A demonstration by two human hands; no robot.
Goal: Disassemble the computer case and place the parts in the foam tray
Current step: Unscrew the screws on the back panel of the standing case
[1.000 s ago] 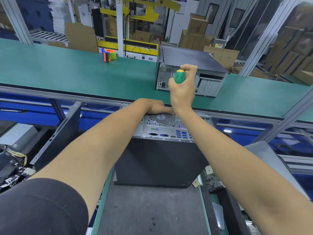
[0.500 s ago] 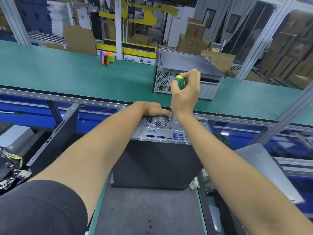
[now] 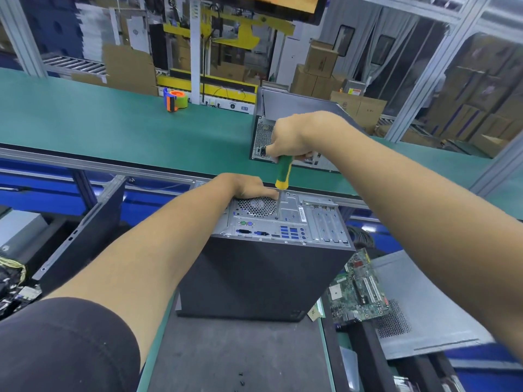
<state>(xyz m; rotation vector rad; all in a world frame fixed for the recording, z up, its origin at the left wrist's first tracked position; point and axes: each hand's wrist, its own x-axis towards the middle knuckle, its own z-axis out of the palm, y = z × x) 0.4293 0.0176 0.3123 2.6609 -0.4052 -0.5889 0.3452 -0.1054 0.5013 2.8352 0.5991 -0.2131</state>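
Surface: dark grey mat [image 3: 240, 357], long green conveyor belt [image 3: 99, 128] behind.
Case: black metal computer case [image 3: 263, 278] upright on mat, near centre.
Right hand [image 3: 288, 137]: grips green-yellow screwdriver [image 3: 283, 172], tip on rear panel.
Left hand [image 3: 246, 186]: rests on case's far edge, grasp unclear.
Room: stacked brown cardboard boxes [image 3: 319, 72] far right.

Dark grey work mat [image 3: 226, 357] in the foreground, edged in green. Standing on end near its far edge, a black computer case [image 3: 263, 281], rear panel facing up. Near the mat's front edge, a few small black screws [image 3: 241, 377]. Beyond, a long green conveyor belt [image 3: 99, 128]. At its far edge, an orange and green tape dispenser [image 3: 176, 100]; toward its right end, a second computer case [image 3: 285, 120].
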